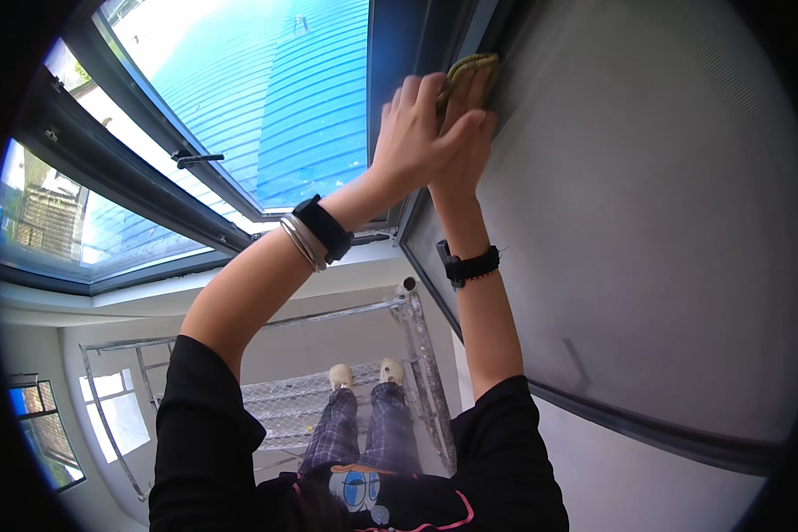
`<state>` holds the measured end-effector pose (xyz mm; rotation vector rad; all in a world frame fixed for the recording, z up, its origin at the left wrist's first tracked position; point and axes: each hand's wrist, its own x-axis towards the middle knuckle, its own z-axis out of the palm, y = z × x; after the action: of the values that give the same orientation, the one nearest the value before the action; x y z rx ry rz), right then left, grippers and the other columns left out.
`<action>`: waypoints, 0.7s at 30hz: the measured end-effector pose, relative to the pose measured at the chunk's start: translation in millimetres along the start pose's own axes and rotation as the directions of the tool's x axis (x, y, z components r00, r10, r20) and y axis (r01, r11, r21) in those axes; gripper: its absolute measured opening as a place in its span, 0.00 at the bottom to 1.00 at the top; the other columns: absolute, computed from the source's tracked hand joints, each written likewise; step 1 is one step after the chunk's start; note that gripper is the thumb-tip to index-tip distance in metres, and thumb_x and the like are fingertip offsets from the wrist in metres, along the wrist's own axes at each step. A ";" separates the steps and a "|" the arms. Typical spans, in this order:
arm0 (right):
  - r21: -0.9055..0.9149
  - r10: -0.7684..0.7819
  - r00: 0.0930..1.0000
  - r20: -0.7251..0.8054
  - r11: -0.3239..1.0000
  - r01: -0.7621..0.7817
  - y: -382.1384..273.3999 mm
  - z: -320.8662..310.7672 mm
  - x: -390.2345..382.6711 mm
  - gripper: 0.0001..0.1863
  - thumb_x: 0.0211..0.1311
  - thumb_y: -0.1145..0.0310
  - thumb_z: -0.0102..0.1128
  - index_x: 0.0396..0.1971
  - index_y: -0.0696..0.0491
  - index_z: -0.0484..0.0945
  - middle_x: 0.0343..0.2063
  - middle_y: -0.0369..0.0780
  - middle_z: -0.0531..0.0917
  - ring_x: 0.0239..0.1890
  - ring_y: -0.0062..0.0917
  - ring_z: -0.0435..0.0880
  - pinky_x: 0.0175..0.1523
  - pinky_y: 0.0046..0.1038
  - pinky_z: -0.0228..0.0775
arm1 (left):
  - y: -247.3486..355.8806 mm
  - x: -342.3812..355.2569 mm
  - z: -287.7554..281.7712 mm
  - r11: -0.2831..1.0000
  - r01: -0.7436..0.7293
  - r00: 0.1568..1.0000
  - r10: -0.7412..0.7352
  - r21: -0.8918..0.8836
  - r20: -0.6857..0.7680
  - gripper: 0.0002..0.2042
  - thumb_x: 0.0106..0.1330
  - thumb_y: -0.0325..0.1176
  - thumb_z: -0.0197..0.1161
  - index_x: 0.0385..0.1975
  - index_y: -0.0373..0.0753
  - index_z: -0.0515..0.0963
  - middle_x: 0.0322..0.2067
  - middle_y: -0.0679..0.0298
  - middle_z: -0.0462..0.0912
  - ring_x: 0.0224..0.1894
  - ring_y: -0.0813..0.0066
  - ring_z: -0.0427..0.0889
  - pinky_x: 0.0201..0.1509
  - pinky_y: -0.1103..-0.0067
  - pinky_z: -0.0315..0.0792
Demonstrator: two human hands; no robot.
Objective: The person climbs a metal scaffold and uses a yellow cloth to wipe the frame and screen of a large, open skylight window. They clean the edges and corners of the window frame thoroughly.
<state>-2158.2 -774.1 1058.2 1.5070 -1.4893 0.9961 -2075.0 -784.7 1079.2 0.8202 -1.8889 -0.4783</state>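
1. Window screen panel (647, 222): grey mesh filling the right half of the view, dark frame along its lower and left edges. Step in hand, by judgement: wiping the upper left corner of this panel, next to the frame.
2. Open window sash (266, 97): glass tilted outward, blue corrugated roof visible through it; black handle (195, 160) on its frame. Well left of the work spot, not in the way.
3. Scaffold platform (293, 403): metal mesh deck with paint-spattered tubular rails, underfoot; pale shoes and plaid trousers planted on it.
4. Left hand (417, 133): raised overhead, fingers extended and close together, laid over the back of the right hand; empty itself, adding pressure. Black band and silver bangles at the wrist.
5. Right hand (463, 124): mostly hidden behind the left; fingers flat, pressing the cloth against the panel. Black watch strap on the wrist.
6. Cleaning cloth (472, 64): small yellow-green wad, peeking out above the fingertips, touching the screen just beside the dark upright frame.
7. Next move, by judgement: calls for steady two-handed pressure and a controlled slide along the frame edge. Obstacles: the upright frame close on the left; full overhead reach from a narrow deck, so firm footing needed.
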 end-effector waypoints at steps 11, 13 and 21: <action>0.001 -0.001 0.999 0.035 1.000 0.001 2.4 -9.9 11.6 0.30 0.49 0.71 0.62 0.55 0.59 0.66 0.58 0.51 0.67 0.35 0.36 0.72 0.40 0.26 0.69 | 0.3 42.6 -5.2 0.895 0.053 0.988 -0.113 -0.443 -0.110 0.19 0.65 0.42 0.56 0.49 0.34 0.70 0.41 0.55 0.78 0.44 0.66 0.77 0.46 0.75 0.73; -0.003 -0.018 0.999 0.033 1.000 0.018 6.4 -0.1 -9.2 0.32 0.48 0.71 0.63 0.56 0.58 0.65 0.59 0.50 0.66 0.33 0.35 0.71 0.39 0.26 0.70 | -20.3 21.3 9.4 0.877 0.103 0.985 -0.156 -0.470 -0.074 0.21 0.65 0.44 0.57 0.51 0.36 0.70 0.42 0.57 0.78 0.46 0.66 0.77 0.47 0.75 0.73; 0.041 0.019 0.984 0.175 0.999 -0.026 7.0 25.5 -112.1 0.32 0.51 0.72 0.57 0.58 0.59 0.62 0.60 0.50 0.64 0.34 0.36 0.71 0.39 0.27 0.71 | -45.1 -16.5 34.7 0.896 -0.018 0.987 -0.054 -0.444 -0.148 0.17 0.65 0.37 0.58 0.48 0.32 0.71 0.40 0.56 0.79 0.42 0.70 0.78 0.46 0.77 0.73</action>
<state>-2165.7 -754.0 945.0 1.6475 -1.6189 0.9342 -2086.4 -805.0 1024.8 0.5498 -1.5409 -0.7996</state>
